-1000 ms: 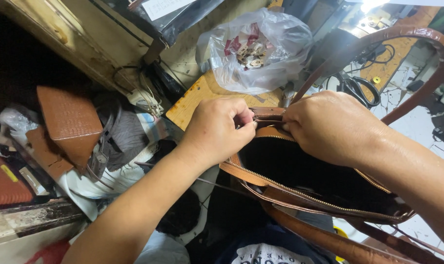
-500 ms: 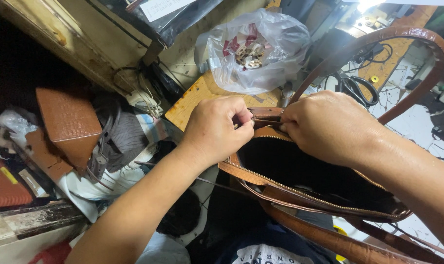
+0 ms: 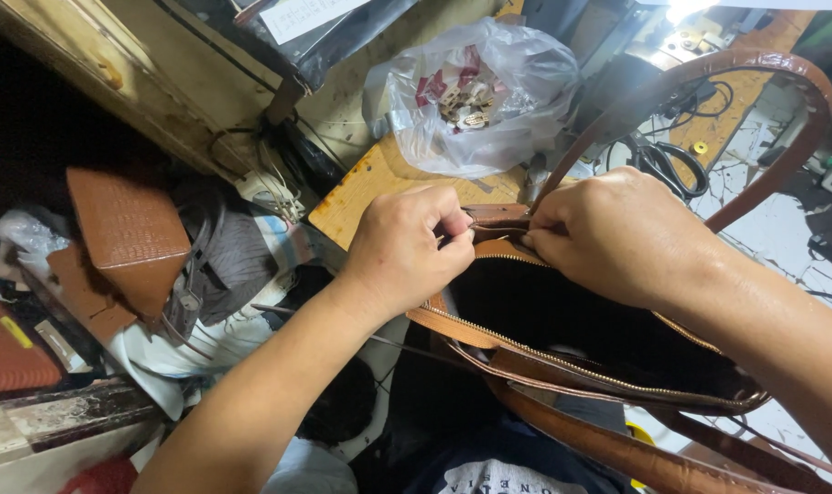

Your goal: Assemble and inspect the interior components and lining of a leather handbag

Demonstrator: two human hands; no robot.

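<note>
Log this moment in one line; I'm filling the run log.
left hand: pinching bag edge | right hand: pinching bag edge | zip: open

Both hands [image 3: 407,252] [image 3: 617,233] on brown bag's [image 3: 562,366] zipper end

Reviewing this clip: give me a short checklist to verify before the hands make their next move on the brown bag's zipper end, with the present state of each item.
1. Left hand pinches the zipper end of the brown bag: ok.
2. Right hand has its grip on the same end from the other side: ok.
3. Bag mouth open, zipper teeth unobstructed along the near edge: ok.
4. Zipper slider in view: cannot tell, fingers cover it.
5. Bag handle arches clear above the hands: ok.
6. Scissors lie apart from both hands: ok.
</note>
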